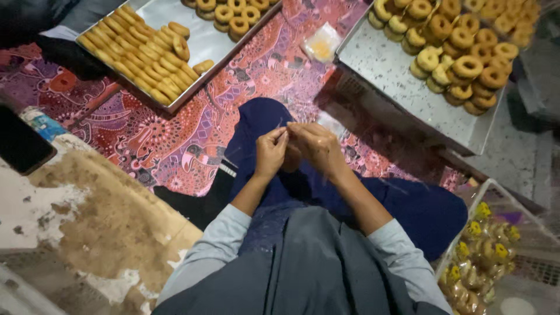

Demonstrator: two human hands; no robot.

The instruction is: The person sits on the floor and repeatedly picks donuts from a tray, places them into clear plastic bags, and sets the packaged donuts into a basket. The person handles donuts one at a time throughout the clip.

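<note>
My left hand (270,153) and my right hand (315,146) meet above my lap, fingertips pinched together around something small and thin, likely clear plastic, that is hard to make out. Both hands hover over dark blue fabric (408,204) covering my legs. A metal tray (204,41) with rows of long fried pastries (140,52) lies far left. A second metal tray (402,87) piled with ring-shaped pastries (461,52) sits at the upper right.
A patterned pink-purple cloth (169,134) covers the floor ahead. A small clear packet (322,44) lies between the trays. A dark phone (20,143) rests at left. A clear container (484,256) of bagged pastries stands at lower right. Worn concrete (87,227) is at lower left.
</note>
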